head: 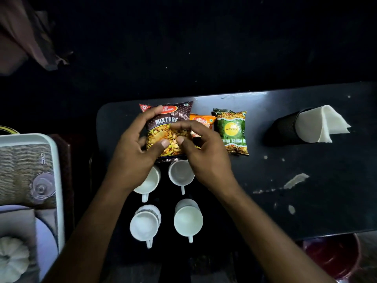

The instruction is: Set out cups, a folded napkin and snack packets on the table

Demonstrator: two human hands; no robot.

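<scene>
Head view, looking straight down at a dark table [306, 201]. Both hands are clamped on the brown Mixture packet [165, 119] near the far edge. The left hand [132, 158] wraps its left side with the thumb on the front, and the right hand [206, 158] pinches its right side. Can't tell if the packet is flat on the table or lifted a bit.

An orange packet [202, 120] sits just to the right, half hidden behind the right hand, with a green packet [231, 131] next to that. Further right, a black paper cup [283, 127] lies on its side with the folded napkin [320, 123] sticking out of it.

Four white cups [188, 220] stand two by two on the near side, handles toward the person, and the left wrist covers part of one. A white tray [60, 180] sits off to the left.
</scene>
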